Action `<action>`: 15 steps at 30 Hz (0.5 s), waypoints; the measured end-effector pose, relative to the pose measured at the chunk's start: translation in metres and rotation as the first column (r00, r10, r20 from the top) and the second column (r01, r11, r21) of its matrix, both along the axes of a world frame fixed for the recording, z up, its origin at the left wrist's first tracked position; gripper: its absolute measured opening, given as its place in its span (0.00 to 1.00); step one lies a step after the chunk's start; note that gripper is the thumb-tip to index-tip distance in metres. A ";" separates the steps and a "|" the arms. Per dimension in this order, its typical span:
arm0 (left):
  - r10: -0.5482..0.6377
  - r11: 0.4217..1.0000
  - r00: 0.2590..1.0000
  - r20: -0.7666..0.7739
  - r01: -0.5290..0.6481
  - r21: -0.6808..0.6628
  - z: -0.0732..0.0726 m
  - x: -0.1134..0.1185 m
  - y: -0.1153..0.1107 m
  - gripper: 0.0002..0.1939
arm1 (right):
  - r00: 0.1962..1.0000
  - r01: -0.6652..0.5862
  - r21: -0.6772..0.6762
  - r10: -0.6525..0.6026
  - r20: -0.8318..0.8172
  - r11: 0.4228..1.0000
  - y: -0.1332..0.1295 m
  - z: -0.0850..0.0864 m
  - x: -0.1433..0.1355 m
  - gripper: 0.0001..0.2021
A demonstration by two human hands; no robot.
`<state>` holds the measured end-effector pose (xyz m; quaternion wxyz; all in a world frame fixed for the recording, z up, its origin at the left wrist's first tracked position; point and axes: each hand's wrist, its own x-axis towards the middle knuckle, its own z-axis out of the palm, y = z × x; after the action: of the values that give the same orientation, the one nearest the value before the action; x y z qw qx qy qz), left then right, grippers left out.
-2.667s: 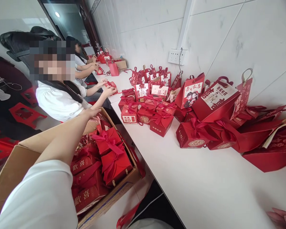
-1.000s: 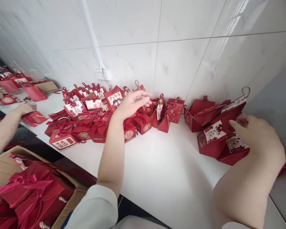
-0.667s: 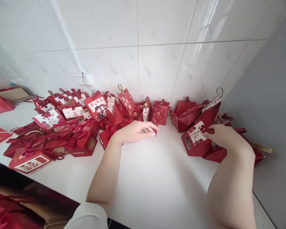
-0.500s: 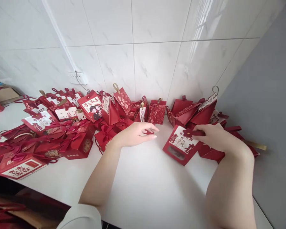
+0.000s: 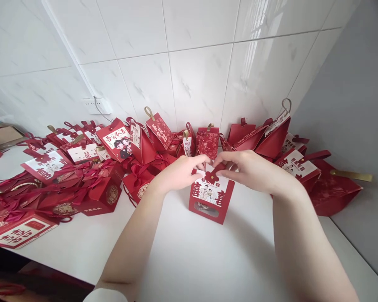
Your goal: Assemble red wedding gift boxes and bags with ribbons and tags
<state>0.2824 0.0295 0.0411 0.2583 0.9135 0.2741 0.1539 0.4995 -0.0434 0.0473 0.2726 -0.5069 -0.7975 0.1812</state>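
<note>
A red and white gift box point(image 5: 208, 195) with a printed couple, a dark red flower at its top and a small window near its bottom stands upright on the white table. My left hand point(image 5: 189, 170) pinches its top edge from the left. From the right, my right hand point(image 5: 239, 167) has its fingers closed at the top by the flower. The fingertips of both hands nearly meet there, and the back of the box is hidden.
Several red gift boxes with ribbons point(image 5: 94, 188) crowd the left of the table point(image 5: 182, 260). More boxes point(image 5: 159, 130) line the tiled wall point(image 5: 198, 84). At the right, boxes point(image 5: 330, 188) lean by a grey panel point(image 5: 343, 126). A wall socket point(image 5: 97, 106) sits behind.
My right hand has brought the gift box leftward from the right-hand group, and it now stands upright. My left hand, empty before, has closed on its top.
</note>
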 end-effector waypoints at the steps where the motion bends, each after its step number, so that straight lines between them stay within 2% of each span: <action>1: 0.012 1.000 1.000 0.008 -0.012 0.015 -0.001 0.001 0.000 0.14 | 1.000 0.014 0.033 -0.014 -0.009 0.999 0.004 -0.002 -0.002 0.07; 5: 0.065 0.994 0.997 0.032 -0.068 0.085 -0.006 0.002 0.007 0.13 | 0.987 0.140 0.113 -0.131 -0.089 0.984 0.020 -0.014 -0.013 0.07; 8: 0.080 0.981 0.996 0.032 -0.084 0.176 -0.010 0.001 0.014 0.12 | 0.967 0.189 0.142 -0.160 -0.197 0.972 0.027 -0.021 -0.017 0.08; 10: 0.094 0.957 0.995 0.020 -0.096 0.273 -0.012 0.000 0.017 0.13 | 0.965 0.241 0.171 -0.217 -0.149 0.955 0.028 -0.023 -0.015 0.06; 12: 0.114 0.921 0.993 0.010 -0.109 0.374 -0.014 0.000 0.019 0.14 | 0.956 0.292 0.190 -0.291 -0.036 0.937 0.027 -0.023 -0.010 0.11; 15: 0.122 0.866 0.992 -0.004 -0.105 0.488 -0.017 0.002 0.020 0.14 | 0.961 0.262 0.165 -0.273 0.047 0.951 0.026 -0.022 -0.003 0.09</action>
<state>0.2845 0.0496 0.0244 0.0058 0.9339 0.2842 0.2168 0.4961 -0.0170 0.0248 0.3056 -0.5934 -0.7421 0.0615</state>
